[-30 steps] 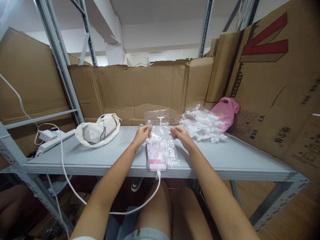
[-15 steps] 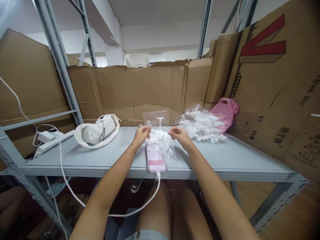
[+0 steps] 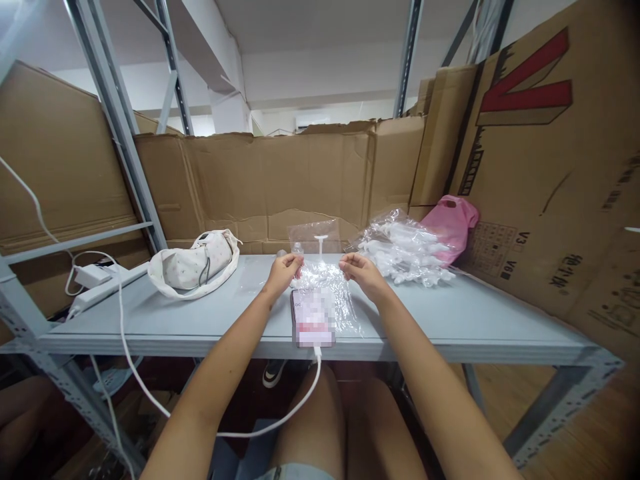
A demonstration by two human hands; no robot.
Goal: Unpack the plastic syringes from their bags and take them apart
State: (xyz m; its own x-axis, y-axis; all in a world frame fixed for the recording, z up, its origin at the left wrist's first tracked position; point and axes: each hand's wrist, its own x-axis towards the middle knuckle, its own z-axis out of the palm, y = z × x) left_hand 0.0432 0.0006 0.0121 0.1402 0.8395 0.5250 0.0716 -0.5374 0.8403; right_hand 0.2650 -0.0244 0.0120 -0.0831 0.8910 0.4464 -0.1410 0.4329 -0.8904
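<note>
My left hand (image 3: 286,269) is closed in a pinch at the left edge of a clear plastic bag (image 3: 325,272). At the bag's right edge, the fingertips of my right hand (image 3: 361,271) are pinched together too. Between and just beyond the hands, a clear sheet of film stands up with a white T-shaped piece (image 3: 321,244) showing through it; whether the piece is inside cannot be made out. Crinkled clear film spreads over the table below my right hand. In front of both hands lies a phone (image 3: 313,319) with a blurred screen.
A white cable (image 3: 300,407) runs from the phone past the table's front edge. On the left are a white cloth pouch (image 3: 195,261) and a power strip (image 3: 107,287). Bagged white pieces (image 3: 400,250) and a pink bag (image 3: 453,223) lie right. Cardboard (image 3: 290,177) walls the back.
Both hands and the film have shifted very slightly to the right in the picture. Their pinched pose stays the same.
</note>
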